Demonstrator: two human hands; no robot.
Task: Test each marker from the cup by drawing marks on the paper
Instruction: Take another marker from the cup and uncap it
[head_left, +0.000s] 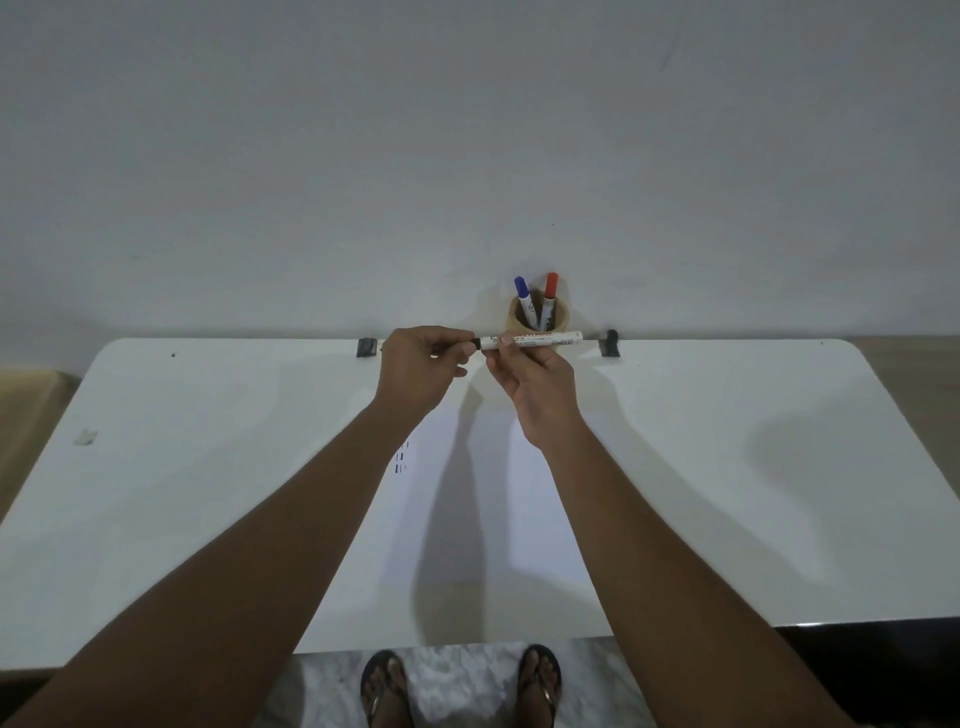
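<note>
White table (727, 415) against bare wall. Right hand (540, 384) fingers pinching marker (530, 341) barrel, level; left hand (421, 374) closed on black cap end (capping or uncapping, unclear). Held above paper (540, 519); cup (537, 314) behind.

No text legible. Marker (530, 341) barrel: printed label with orange band, lettering blurred, unreadable. Blue marker (524, 301) and red marker (548, 300) in cup (561, 316): dark print on white barrels, too small to read. Paper (467, 493): few short dark dashes, no words or numbers.
</note>
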